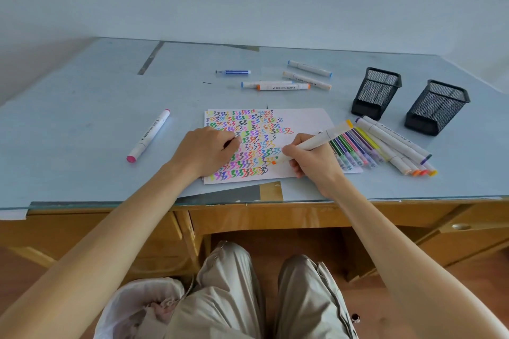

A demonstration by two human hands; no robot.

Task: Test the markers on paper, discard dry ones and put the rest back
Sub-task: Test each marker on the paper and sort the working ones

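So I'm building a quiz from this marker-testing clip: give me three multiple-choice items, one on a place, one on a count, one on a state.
1. Where does the pink-capped marker lie?
A. Left of the paper
B. Inside a mesh holder
C. In the bin

2. How many black mesh holders stand on the desk?
A. One
B. Two
C. Four

3. What is the right hand doing?
A. Resting empty
B. Holding a marker with its orange tip at the paper
C. Lifting a holder

Answers:
1 A, it lies alone on the desk beside the paper.
2 B, one holder and another stand at the right.
3 B, the held marker meets the sheet while the left hand rests on it.
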